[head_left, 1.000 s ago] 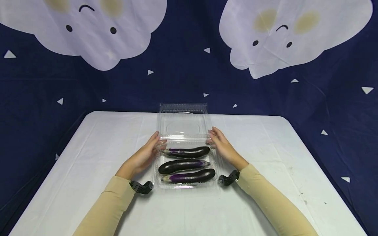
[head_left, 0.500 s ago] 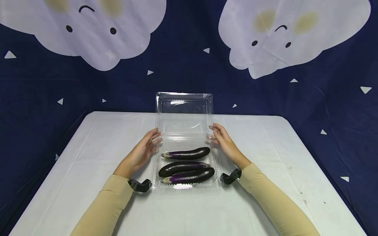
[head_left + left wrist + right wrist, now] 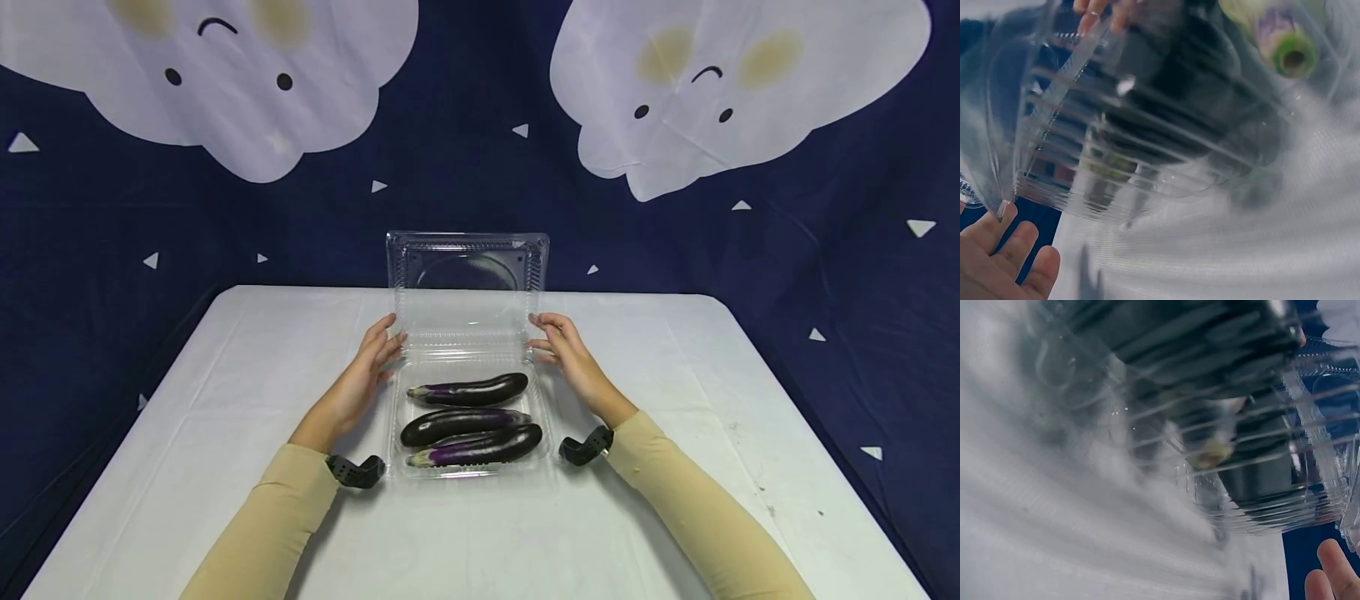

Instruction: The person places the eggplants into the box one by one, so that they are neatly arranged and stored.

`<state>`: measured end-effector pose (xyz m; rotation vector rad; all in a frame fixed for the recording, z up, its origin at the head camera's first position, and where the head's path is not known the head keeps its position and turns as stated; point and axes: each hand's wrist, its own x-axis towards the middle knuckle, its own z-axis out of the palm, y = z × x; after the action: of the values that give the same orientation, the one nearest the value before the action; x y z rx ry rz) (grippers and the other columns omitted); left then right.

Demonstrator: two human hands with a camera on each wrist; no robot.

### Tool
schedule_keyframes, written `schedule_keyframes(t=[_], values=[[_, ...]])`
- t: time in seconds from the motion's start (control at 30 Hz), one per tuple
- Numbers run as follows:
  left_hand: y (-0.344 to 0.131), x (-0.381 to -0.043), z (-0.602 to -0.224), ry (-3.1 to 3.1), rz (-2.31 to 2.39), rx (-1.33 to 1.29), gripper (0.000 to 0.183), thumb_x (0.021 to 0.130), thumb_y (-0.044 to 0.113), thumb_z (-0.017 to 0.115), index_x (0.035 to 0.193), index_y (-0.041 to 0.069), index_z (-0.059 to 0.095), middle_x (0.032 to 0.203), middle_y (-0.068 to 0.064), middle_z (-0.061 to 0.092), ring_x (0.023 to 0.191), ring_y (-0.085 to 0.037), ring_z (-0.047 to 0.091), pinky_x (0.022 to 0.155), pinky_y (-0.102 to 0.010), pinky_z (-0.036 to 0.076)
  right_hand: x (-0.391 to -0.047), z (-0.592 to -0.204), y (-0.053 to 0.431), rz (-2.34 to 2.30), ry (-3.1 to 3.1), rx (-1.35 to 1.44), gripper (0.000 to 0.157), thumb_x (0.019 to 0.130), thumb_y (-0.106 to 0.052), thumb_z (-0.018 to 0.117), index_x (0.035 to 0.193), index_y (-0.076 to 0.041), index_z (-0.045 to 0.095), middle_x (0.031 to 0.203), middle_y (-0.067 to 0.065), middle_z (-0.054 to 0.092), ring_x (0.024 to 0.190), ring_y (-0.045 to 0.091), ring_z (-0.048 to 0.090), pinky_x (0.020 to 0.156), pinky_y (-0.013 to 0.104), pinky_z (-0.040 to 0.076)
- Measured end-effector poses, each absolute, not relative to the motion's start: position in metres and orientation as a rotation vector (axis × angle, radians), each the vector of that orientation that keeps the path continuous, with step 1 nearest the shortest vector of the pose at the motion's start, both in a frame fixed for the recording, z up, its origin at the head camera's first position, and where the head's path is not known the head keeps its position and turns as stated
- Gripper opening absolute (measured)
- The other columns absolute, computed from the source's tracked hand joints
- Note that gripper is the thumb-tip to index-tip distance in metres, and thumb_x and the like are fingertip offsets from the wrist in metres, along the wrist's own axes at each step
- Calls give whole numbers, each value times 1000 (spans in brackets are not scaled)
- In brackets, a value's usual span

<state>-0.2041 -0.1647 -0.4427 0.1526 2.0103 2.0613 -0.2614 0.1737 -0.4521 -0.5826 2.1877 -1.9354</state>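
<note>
A clear plastic clamshell box (image 3: 468,472) lies on the white-covered table, its hinged lid (image 3: 468,317) raised at the far side. Three dark purple eggplants sit crosswise in the base: a far one (image 3: 472,390), a middle one (image 3: 446,425) and a near one (image 3: 480,447); the last two touch. My left hand (image 3: 351,390) is at the lid's left side, fingers extended, a fingertip (image 3: 1007,212) at the plastic edge in the left wrist view. On the opposite side, my right hand (image 3: 581,371) has its fingertips at the lid's right edge, fingers mostly straight.
The white table (image 3: 262,375) spreads out around the box. Behind it hangs a dark blue cloth (image 3: 465,150) with clouds and small triangles. Black wrist mounts (image 3: 356,472) sit low beside the box's near corners.
The lid has swung up and towards me, its far edge now higher and wider in view. Both hands have shifted slightly with it. The near eggplant has rolled against the middle one.
</note>
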Motion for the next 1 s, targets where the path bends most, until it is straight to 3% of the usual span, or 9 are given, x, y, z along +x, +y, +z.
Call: schedule_keyframes(t=[0.4, 0.77, 1.0], values=[[-170, -200, -432, 2084, 2117, 160, 70, 105, 53, 14, 157, 6, 18, 161, -21, 21, 146, -39, 17, 111, -53, 14, -261, -446, 175, -1961, 2147, -605, 52, 110, -40, 21, 143, 0, 27, 159, 19, 32, 139, 47, 39, 112, 62, 29], [-175, -200, -433, 2042, 2124, 213, 78, 104, 60, 12, 157, 3, 19, 163, -19, 21, 147, -42, 20, 109, -52, 16, -259, -442, 179, -1974, 2095, -629, 54, 110, -41, 19, 143, 1, 25, 160, 20, 30, 143, 47, 32, 112, 63, 25], [-175, -198, -433, 2015, 2172, 210, 77, 104, 59, 10, 147, -2, 30, 161, -18, 26, 146, -40, 24, 108, -48, 21, -260, -442, 180, -1985, 2057, -646, 57, 108, -48, 20, 133, 2, 30, 161, 20, 27, 146, 45, 29, 113, 64, 21]])
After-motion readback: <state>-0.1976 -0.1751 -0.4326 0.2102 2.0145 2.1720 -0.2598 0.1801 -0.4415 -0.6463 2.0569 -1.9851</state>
